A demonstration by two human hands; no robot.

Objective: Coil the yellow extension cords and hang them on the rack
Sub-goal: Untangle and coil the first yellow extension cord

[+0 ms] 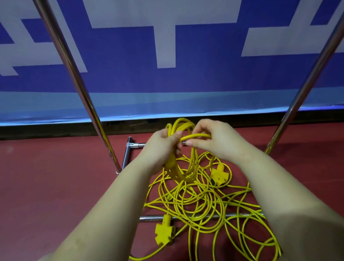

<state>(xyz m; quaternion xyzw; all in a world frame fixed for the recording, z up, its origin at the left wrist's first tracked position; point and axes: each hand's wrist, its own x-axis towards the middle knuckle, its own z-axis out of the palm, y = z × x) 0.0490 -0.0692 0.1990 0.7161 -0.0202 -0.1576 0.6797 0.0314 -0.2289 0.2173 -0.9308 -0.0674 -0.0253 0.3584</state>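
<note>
Forearms reach up the frame's middle; the left hand (pixel 161 146) grips a coiled yellow cord (pixel 183 166), the right hand (pixel 213 140) pinches its loop above tangled cords (pixel 204 206) on the red floor (pixel 47 193).

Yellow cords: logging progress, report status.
Left hand grips coiled bundle. Right hand pinches next loop. Loose cord tangled on floor, draped over rack base bar. Nothing hung.
</note>
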